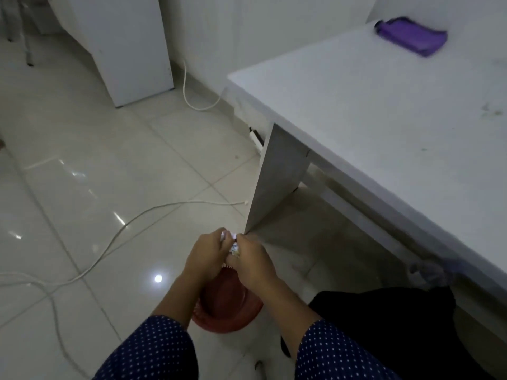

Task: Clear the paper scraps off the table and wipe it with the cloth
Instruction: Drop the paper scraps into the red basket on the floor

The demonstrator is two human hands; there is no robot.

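Note:
My left hand [206,256] and my right hand [252,260] are pressed together around a wad of white paper scraps [231,242], held just above a red plastic basket [230,311] on the floor. Only small bits of paper show between the fingers. The white table [384,105] stands to the right, its top bare apart from faint smudges. A folded purple cloth [411,35] lies at the table's far corner, well away from both hands.
White cables [109,242] trail across the glossy tiled floor on the left. A white cabinet [129,50] stands at the back left. A power strip [256,138] lies under the table by the wall. Dark fabric [397,325] sits at lower right under the table edge.

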